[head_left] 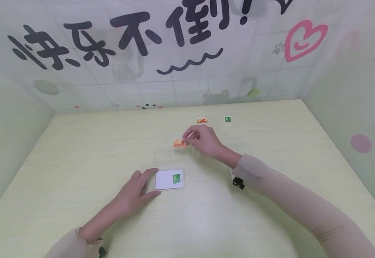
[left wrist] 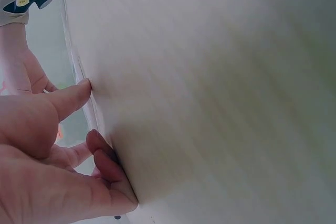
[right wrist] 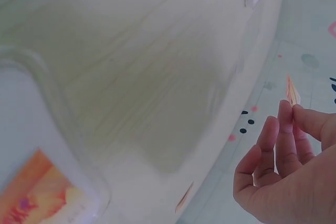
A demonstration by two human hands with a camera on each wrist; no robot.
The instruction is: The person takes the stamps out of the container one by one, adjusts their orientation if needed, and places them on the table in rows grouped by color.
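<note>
Pinching orange stamp (head_left: 178, 143) by right edge between fingertips of right hand (head_left: 204, 141).
Holding white case (head_left: 164, 180) by left corners with left hand (head_left: 132, 195).

Black lettering (head_left: 131, 18) crosses the white backdrop (head_left: 155, 91) behind a pale tabletop (head_left: 87, 147).

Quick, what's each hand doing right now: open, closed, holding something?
Left hand: holding the small white case by its edges, between thumb and finger.
Right hand: pinching a small orange picture piece.
</note>
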